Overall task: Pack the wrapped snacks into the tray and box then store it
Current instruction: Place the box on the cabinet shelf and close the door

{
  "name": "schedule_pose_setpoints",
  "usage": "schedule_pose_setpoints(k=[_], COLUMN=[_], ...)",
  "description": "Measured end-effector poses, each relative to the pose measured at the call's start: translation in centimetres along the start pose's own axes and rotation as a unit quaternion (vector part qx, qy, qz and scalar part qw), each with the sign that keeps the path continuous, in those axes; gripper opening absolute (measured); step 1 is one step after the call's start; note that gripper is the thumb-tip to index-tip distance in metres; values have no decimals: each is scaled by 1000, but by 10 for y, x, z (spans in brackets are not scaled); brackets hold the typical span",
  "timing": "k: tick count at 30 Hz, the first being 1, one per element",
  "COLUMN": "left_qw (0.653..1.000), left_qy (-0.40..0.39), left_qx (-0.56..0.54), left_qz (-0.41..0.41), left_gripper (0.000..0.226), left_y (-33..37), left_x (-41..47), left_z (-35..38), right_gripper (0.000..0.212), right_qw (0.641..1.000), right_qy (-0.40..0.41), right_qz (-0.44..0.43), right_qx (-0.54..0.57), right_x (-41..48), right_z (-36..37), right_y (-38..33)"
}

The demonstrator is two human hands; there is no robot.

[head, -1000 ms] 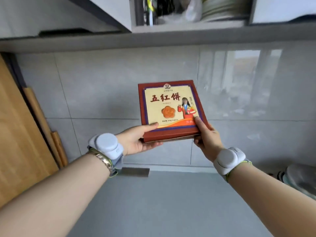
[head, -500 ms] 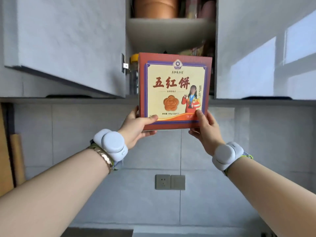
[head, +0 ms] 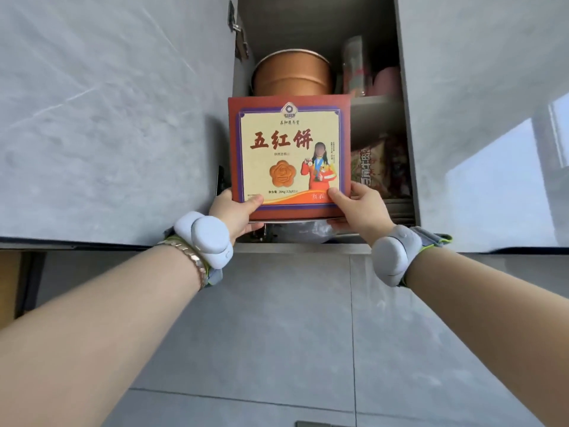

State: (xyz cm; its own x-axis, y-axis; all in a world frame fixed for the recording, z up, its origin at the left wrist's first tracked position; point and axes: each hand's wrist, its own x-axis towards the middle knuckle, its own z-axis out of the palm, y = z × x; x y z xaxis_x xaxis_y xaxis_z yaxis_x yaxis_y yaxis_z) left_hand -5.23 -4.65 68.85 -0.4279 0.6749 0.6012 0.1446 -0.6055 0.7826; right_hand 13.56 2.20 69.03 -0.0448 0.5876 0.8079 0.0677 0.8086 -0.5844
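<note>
The closed red snack box [head: 289,155] with a cream label and a flower-shaped cake picture is raised overhead, upright, in front of the open wall cabinet [head: 320,248]. My left hand [head: 235,215] grips its lower left corner, thumb on the front. My right hand [head: 358,211] grips the lower right corner the same way. The box's lower edge is level with the cabinet's bottom opening. The tray and wrapped snacks are hidden inside the box.
Inside the cabinet an orange round tin [head: 292,75] stands on the upper shelf, with jars [head: 357,66] beside it. A printed snack bag [head: 378,167] fills the lower shelf's right side. The open grey door [head: 117,118] hangs to the left. A tiled wall [head: 277,334] lies below.
Both hands have lifted the box from chest height over the counter up to the open cabinet. My view has tilted upward and now looks into the shelves.
</note>
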Motion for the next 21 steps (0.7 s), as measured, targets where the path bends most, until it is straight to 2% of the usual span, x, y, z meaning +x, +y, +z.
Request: schedule_pose_setpoints(k=[4, 7, 9, 13, 15, 19, 21], left_qw=[994, 977, 955, 885, 865, 825, 832], left_qy=[33, 56, 72, 83, 97, 87, 73], left_qx=[81, 204, 288, 458, 491, 555, 546], left_qz=[-58, -37, -24, -26, -32, -50, -60], left_gripper=[49, 49, 40, 42, 39, 23, 23], left_y=[-22, -37, -41, -46, -48, -47, -46], left_x=[27, 42, 49, 49, 52, 55, 55], left_z=[-5, -5, -3, 7, 11, 15, 15], right_gripper=[34, 28, 31, 39, 42, 36, 32], right_qw=[996, 974, 952, 938, 930, 909, 903], right_qy=[-53, -75, -80, -70, -66, -76, -72], right_qz=[11, 13, 23, 40, 58, 85, 86], right_qx=[-76, -213, -295, -338, -357, -402, -414], right_x=[15, 23, 26, 35, 43, 47, 45], right_z=[9, 9, 12, 16, 22, 29, 31], right_y=[18, 35, 42, 49, 49, 47, 46])
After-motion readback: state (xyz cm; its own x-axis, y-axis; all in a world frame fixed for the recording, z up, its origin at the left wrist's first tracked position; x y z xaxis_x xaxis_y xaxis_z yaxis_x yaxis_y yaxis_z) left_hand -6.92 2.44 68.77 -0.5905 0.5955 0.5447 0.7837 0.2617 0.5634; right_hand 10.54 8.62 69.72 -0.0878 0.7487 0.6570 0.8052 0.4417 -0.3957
